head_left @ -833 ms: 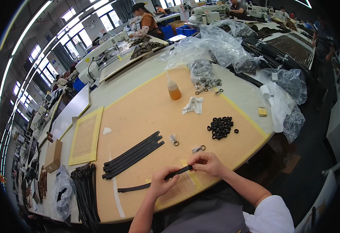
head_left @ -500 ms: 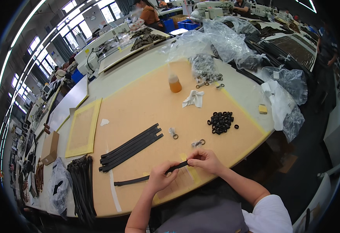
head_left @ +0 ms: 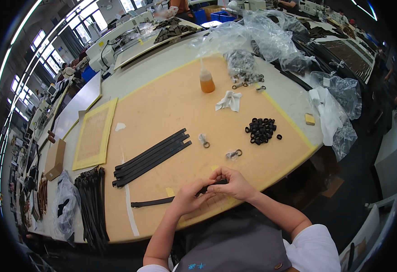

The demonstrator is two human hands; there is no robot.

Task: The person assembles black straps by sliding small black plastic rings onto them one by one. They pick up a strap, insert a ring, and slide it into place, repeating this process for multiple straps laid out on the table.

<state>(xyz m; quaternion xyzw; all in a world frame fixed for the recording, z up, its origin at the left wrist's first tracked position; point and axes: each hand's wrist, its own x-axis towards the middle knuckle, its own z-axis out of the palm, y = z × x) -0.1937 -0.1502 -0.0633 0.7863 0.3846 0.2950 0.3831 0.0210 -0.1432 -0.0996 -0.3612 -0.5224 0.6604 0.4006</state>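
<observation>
In the head view, on the near side of the flat, matte black straps (head_left: 152,158), a slim, leather-like strip (head_left: 152,202) sits pinched in the curled left hand (head_left: 191,198) and, apparently, right hand (head_left: 231,183), now drawn closer together.

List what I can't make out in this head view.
Strap, head view: its middle is hidden by the left hand; its right end is partly covered by the right hand.
Hardware bag, head view: crinkled plastic obscures the contents, too small to count.
Co-worker in orange, head view: head cut off by the top edge.
</observation>
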